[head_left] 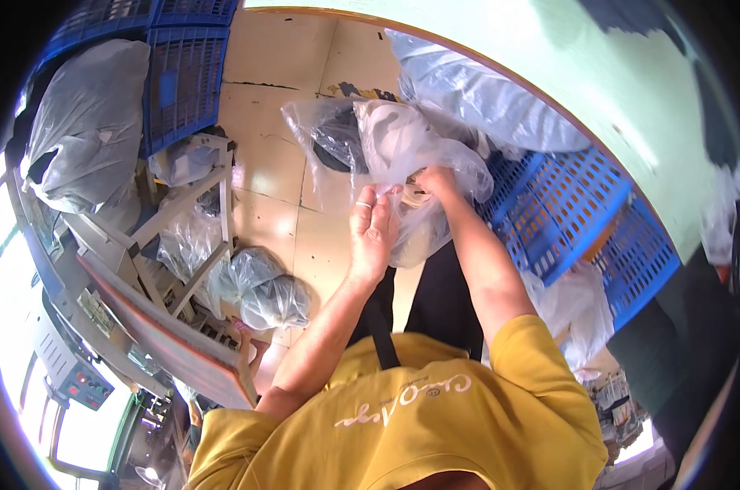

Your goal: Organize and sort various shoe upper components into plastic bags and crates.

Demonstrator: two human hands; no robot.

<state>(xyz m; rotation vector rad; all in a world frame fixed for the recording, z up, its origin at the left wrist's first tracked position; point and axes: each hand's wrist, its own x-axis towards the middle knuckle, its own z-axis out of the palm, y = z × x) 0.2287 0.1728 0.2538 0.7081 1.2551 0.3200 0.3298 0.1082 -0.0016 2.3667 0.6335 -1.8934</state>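
Note:
A clear plastic bag (460, 163) is spread in front of my legs, with beige, cloth-like pieces (382, 135) and a dark piece (335, 135) in or under its film. My left hand (372, 227), a ring on one finger, is at the near left edge of the bag; its fingers are bent and its thumb presses toward the film. My right hand (437, 181) is closed at the bag's mouth, beside more of the beige material. Film and the hand itself hide what its fingertips grip.
A large filled plastic bag (492, 90) lies beneath the pale green table (533, 41). Blue crates (541, 204) stand at right, another blue crate (186, 82) at far left. A metal-framed bench (166, 327) and a tied grey bag (268, 290) flank the tiled floor (264, 155).

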